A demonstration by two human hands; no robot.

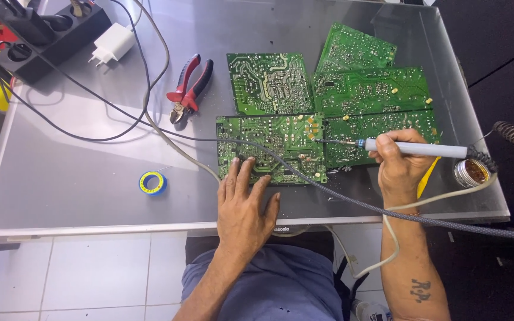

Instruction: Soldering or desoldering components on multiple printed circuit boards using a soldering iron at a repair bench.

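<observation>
Hands work over a grey metal tabletop (78,172). Left hand (245,202) lies flat, fingers spread, gripping nothing, pressing a green rectangular circuit board (270,147) at centre. Right hand (397,163), at three o'clock, is closed around a grey pen-shaped soldering iron (411,148), tip on the board's right edge.

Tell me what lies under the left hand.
The left hand presses flat on the nearest green circuit board, which lies on the grey table. The board's part beneath the fingers is hidden.
</observation>
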